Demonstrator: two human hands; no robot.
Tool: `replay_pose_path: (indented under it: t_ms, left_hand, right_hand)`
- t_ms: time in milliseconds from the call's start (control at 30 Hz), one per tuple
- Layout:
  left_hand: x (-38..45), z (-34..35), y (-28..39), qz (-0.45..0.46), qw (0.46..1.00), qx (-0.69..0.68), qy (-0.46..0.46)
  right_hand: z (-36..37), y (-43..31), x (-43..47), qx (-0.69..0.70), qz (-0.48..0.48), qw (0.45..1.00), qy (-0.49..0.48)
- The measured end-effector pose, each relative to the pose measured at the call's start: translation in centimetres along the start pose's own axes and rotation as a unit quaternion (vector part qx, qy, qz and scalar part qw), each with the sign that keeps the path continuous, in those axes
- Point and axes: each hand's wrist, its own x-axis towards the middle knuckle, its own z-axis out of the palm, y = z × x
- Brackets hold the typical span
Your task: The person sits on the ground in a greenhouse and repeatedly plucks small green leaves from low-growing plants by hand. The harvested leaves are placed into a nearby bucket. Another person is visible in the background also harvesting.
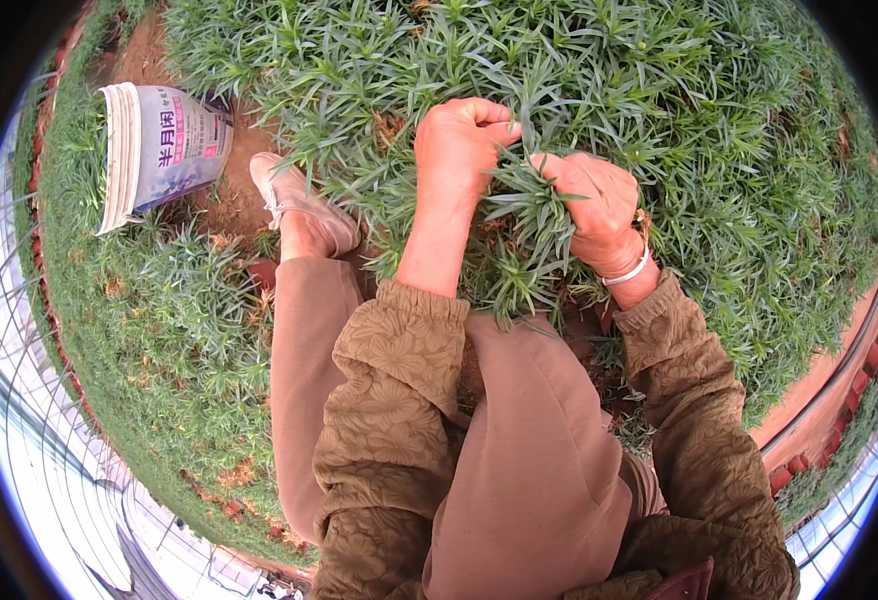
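Observation:
My left hand [457, 146] is over a dense bed of carnation-like plants [634, 67] with narrow grey-green leaves. Its thumb and forefinger are pinched together at the stem of an upright leafy shoot [532, 94]. Close by on the right, my right hand [600, 199] is curled around a bunch of leafy shoots [536, 202], whose leaves fan out towards the left and down. The palm and the stem ends inside this fist are hidden. A white band [628, 270] circles the right wrist.
A white plastic bucket [176, 146] with printed writing lies on its side at the left, on bare soil [247, 142]. My shoe [304, 202] rests beside the plants. Red bricks [829, 450] edge a soil path [806, 390] at the right.

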Motion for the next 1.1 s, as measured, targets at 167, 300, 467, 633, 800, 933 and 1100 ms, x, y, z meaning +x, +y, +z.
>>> replay_pose_path:
  t_ms: [167, 300, 467, 633, 800, 933, 1100]
  left_hand:
    - [0.0, -0.6, 1.0, -0.065, 0.995, -0.059, -0.054]
    - [-0.3, -1.5, 0.8, -0.071, 0.99, -0.104, -0.064]
    - [-0.5, -1.4, 1.4, -0.076, 0.992, -0.088, -0.057]
    - [-0.8, -2.1, 1.3, -0.07, 0.988, -0.114, -0.077]
    - [-0.9, -2.4, 1.3, -0.109, 0.978, -0.16, -0.083]
    - [-1.1, -2.2, 1.5, -0.129, 0.971, -0.183, -0.083]
    - [-1.5, -2.0, 1.9, -0.11, 0.972, -0.191, -0.086]
  right_hand:
    - [-2.1, -2.6, -0.5, 0.11, 0.013, 0.988, -0.108]
    - [-5.2, -3.3, -0.1, 0.44, 0.39, 0.783, -0.202]
    - [-5.0, -2.6, 0.3, 0.436, 0.619, 0.653, 0.017]
    - [-6.2, -1.8, 0.8, 0.478, 0.652, 0.588, -0.026]
    - [-6.1, -2.9, 1.4, 0.432, 0.63, 0.645, 0.013]
    - [-4.2, -3.7, 1.6, 0.42, 0.605, 0.676, -0.038]
    - [-0.4, -5.2, 1.9, 0.3, 0.498, 0.805, -0.12]
